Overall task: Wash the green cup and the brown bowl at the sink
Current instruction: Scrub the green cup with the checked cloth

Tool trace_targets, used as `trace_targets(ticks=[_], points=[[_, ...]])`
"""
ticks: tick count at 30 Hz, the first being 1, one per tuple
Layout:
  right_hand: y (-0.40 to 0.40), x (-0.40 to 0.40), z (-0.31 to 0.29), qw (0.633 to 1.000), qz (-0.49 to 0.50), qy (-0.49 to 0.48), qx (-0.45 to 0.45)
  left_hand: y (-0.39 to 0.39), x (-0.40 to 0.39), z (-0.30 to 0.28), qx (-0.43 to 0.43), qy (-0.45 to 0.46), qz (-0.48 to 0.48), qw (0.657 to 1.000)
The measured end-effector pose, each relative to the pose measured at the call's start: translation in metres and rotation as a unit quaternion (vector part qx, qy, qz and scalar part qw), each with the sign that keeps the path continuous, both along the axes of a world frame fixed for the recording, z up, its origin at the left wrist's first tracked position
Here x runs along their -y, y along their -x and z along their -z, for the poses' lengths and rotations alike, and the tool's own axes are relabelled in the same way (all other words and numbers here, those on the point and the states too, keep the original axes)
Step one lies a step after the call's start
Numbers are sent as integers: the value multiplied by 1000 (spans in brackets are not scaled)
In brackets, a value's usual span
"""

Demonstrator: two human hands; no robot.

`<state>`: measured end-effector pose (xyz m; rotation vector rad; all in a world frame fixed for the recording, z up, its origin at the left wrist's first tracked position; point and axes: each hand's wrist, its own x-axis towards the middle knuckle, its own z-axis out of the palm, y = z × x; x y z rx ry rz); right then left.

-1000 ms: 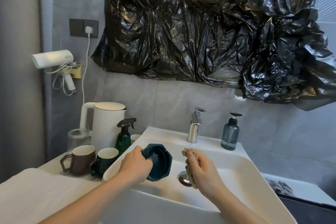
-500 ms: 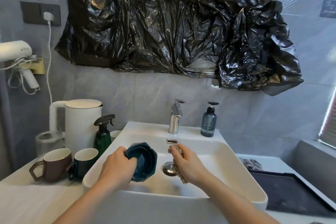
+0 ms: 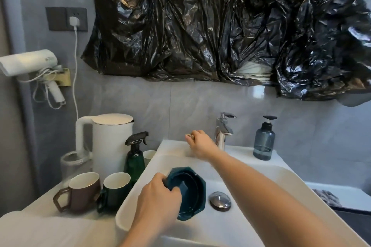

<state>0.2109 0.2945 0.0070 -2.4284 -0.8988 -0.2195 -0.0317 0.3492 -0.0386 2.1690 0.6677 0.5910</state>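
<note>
Bowl [image 3: 187,193] tilted over sink [image 3: 251,224], L hand [image 3: 158,202] gripping rim; R hand [image 3: 200,143] clutching sponge [image 3: 189,136].

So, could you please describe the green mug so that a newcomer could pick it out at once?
Start at the white rectangular sink and look to the counter just left of its rim. Two mugs stand there side by side, in front of the white electric kettle. The dark green mug with the white inside is nearer the sink; its neighbour is the brown mug.
</note>
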Motion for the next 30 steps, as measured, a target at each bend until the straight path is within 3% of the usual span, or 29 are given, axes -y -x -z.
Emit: trace_targets(ticks=[7,13,17,19,23,30], points=[[-25,-15,12,994,38,89,-56,-2,-5,4,12,40,6,999],[41,32,-10,999,-7,38,-1,0,-4,-1,9,52,22,998],[113,89,-23,968,-98,-75,-220,9,5,-12,29,92,37,995],[145,118,-23,951,-131,-93,-264,14,12,-20,39,122,54,990],[179,164,-17,945,-125,-152,-260,18,43,-36,51,157,105,981],[194,252,-30,962,1,-197,-187,22,136,-67,40,208,248,945]])
